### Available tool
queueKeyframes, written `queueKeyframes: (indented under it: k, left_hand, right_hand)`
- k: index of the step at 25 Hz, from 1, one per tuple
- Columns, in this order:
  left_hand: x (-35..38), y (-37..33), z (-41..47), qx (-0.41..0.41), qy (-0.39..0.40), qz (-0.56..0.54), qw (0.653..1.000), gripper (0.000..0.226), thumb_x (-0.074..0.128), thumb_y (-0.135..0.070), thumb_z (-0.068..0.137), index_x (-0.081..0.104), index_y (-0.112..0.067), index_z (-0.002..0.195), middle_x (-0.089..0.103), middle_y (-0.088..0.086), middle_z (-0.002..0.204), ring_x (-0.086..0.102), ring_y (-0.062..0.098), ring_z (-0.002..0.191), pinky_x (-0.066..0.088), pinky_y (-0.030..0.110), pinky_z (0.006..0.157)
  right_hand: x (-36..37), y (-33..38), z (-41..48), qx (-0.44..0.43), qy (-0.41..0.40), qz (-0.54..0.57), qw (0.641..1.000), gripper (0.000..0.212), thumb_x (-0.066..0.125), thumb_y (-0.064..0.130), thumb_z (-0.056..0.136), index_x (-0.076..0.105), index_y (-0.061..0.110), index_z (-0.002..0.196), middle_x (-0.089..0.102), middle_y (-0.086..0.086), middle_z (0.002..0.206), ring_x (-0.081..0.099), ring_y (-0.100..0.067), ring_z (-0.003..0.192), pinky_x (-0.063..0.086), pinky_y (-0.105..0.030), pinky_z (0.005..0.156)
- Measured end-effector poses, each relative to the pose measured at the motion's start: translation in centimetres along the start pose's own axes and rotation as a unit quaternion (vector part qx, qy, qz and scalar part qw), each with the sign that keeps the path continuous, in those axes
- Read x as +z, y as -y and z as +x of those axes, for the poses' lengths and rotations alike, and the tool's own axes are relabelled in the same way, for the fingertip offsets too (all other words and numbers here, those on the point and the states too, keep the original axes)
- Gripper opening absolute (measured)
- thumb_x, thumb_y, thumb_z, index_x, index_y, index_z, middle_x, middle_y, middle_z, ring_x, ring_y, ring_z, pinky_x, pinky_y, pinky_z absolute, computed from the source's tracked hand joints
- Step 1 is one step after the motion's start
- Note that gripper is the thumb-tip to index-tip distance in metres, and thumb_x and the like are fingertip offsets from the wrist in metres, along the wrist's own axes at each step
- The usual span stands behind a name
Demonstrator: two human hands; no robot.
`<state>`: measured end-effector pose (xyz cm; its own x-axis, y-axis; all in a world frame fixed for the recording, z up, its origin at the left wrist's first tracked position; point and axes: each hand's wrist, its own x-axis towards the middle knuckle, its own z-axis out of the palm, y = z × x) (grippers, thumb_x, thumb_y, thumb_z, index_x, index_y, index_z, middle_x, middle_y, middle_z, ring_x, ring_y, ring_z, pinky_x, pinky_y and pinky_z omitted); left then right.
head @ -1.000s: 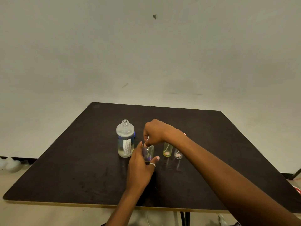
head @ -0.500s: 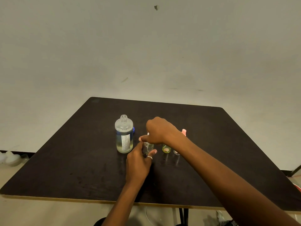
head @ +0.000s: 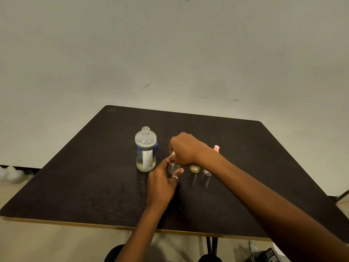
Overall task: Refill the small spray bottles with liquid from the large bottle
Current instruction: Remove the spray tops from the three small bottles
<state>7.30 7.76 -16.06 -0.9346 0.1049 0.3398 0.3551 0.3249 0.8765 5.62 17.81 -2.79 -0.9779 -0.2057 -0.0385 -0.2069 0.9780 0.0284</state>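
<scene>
Lower than a second ago, the right hand [head: 186, 148] now sits close over the top of the small spray bottle [head: 173, 167], so that less of the clear glass shows between the two hands. This bottle stands upright on the dark table [head: 94, 186], near its middle and just to the right of the large bottle [head: 145, 149].

Around its body the left hand [head: 161, 184] holds it, thumb on the left side and fingers curled round the right, with a ring [head: 175, 177] on one finger. From above, the right hand's fingers are curled down and its thumb and forefinger pinch at the bottle's top, where a pale bit shows. The fingertips themselves are mostly hidden by the knuckles.

With its neck open, the large bottle stands upright, a white label on its side and pale liquid filling roughly its lower half. Behind its right shoulder a blue cap [head: 156, 145] peeks out.

To the right of the held bottle, partly under the right wrist, stand a small green-tinted bottle [head: 194, 168] and beside it a small clear bottle [head: 207, 172]. Only their lower ends show. Beyond the wrist a pink top [head: 216, 148] rises. Whether it sits on one of those bottles cannot be told.

Behind the table is a plain pale wall [head: 170, 53].
</scene>
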Motion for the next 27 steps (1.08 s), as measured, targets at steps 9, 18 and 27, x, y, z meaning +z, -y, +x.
queueKeyframes:
  k: [9,18,27]
  left_hand:
    - [0.0,-0.2,0.0,-0.002,-0.002,0.002,1.0,0.032,0.077,-0.038,0.082,0.065,-0.029,0.109,0.065,-0.016,0.082,0.062,-0.002,0.075,0.048,0.015,0.066]
    - [0.0,0.1,0.0,0.008,-0.005,-0.004,1.0,0.029,0.077,-0.037,0.082,0.065,-0.028,0.107,0.066,-0.016,0.083,0.062,-0.004,0.078,0.051,0.02,0.068]
    - [0.0,-0.1,0.0,0.011,-0.005,0.0,1.0,0.031,0.077,-0.036,0.081,0.065,-0.029,0.109,0.068,-0.017,0.088,0.063,-0.005,0.081,0.052,0.017,0.069]
  right_hand:
    - [-1.3,-0.3,-0.6,-0.079,0.042,0.02,0.996,0.025,0.069,0.006,0.081,0.075,0.017,0.103,0.071,0.001,0.108,0.065,-0.016,0.096,0.052,-0.027,0.084]
    - [-1.3,0.7,-0.3,0.031,-0.017,-0.037,0.999,0.045,0.061,0.04,0.093,0.041,0.016,0.061,0.048,0.0,0.061,0.046,-0.011,0.053,0.032,-0.021,0.049]
    - [-1.5,0.2,-0.2,-0.048,0.036,0.032,0.998,0.016,0.064,0.002,0.081,0.073,0.011,0.09,0.07,-0.003,0.093,0.065,-0.017,0.085,0.054,-0.026,0.077]
